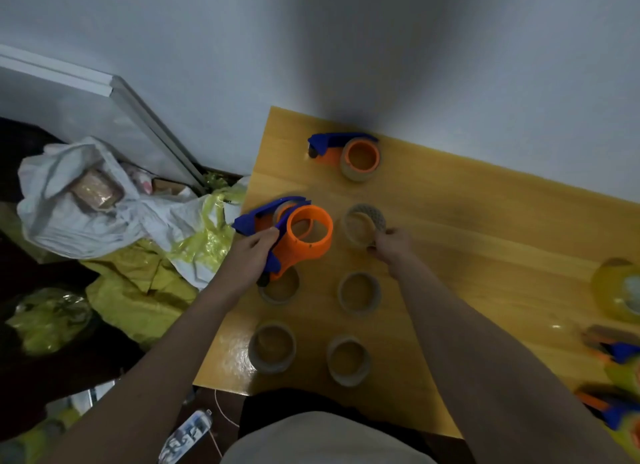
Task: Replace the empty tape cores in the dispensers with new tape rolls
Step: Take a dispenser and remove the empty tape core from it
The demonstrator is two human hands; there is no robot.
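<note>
My left hand grips an orange and blue tape dispenser lifted above the wooden table; its orange drum carries no roll. To its right, my right hand pinches the rim of a tape ring that is tilted on the table. Several more rings lie flat in front, among them one in the middle and two near the front edge. A second dispenser with a ring on its drum stands at the back.
A clear yellowish tape roll lies at the right edge, with more blue and orange dispensers blurred below it. White and yellow plastic bags are heaped on the floor to the left of the table. The wall runs right behind the table.
</note>
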